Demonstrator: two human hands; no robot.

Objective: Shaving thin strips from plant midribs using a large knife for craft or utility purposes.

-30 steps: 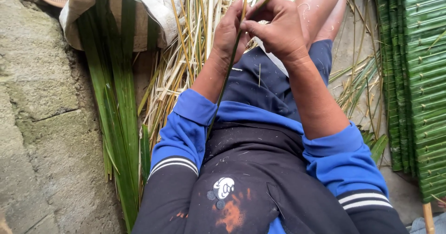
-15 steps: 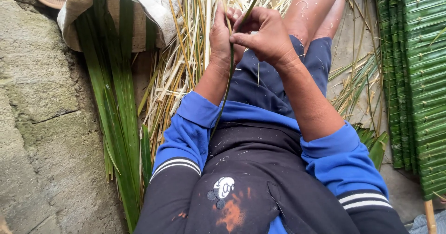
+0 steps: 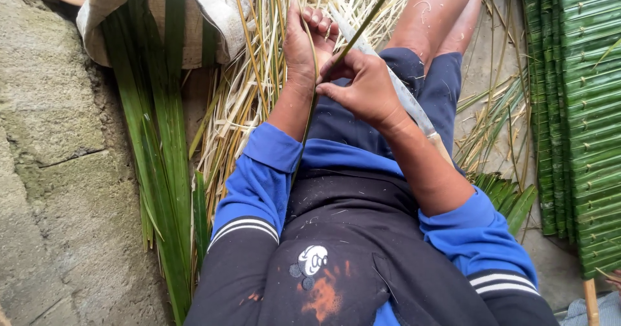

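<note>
The green leaf strip (image 3: 362,28) is thin, stiff and smooth, running from above your lap down between both hands toward your waist. A long knife (image 3: 388,80) with a dull grey blade and a pale wooden handle lies diagonally across your right forearm and thigh. Your left hand (image 3: 301,48) is raised, palm turned inward, fingers curled shut around the strip. Your right hand (image 3: 365,90) sits just beside it, thumb and forefinger pinched tight on the same strip; whether it also grips the blade, you cannot tell. Both forearms angle inward, blue sleeves pushed up to the elbows. Under your hands lies a loose heap of dry straw-coloured stalks (image 3: 246,99), fibrous and split. To your left, long flat green leaves (image 3: 158,145) poke from a woven sack (image 3: 187,2) against a rough concrete wall (image 3: 45,138). To your right, a ribbed mat of stitched green leaves (image 3: 582,106) lies on the grey floor (image 3: 485,61).
</note>
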